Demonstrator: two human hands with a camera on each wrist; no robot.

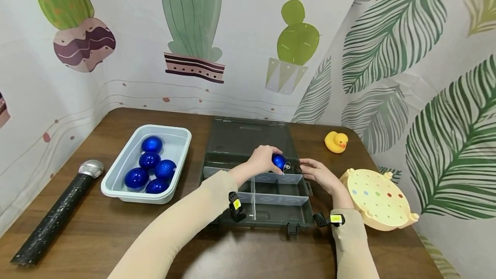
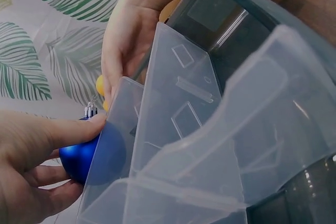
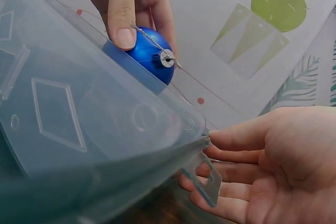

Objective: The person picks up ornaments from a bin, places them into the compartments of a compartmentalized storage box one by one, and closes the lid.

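Observation:
Between thumb and fingers my left hand (image 1: 265, 158) pinches a shiny blue Christmas ball (image 1: 278, 161) with a silver cap and string loop. The ball is over the back right compartment of a dark see-through organizer box (image 1: 263, 216), whose lid is folded back. Behind a clear divider (image 2: 181, 93), part of the ball shows through in the left wrist view. My right hand (image 1: 320, 175) is at the box's right side, thumb at the corner and fingers loosely extended beside a latch (image 3: 207, 182). More blue balls (image 1: 136, 178) lie in a white tray (image 1: 112, 184) on the left.
A black microphone (image 1: 58, 214) with a silver head lies at the table's left. To the right stand a yellow rubber duck (image 1: 336, 142) and a round cream stool-like item (image 1: 377, 197) with coloured dots. A patterned cloth (image 1: 248, 33) hangs behind the wooden table (image 1: 232, 257).

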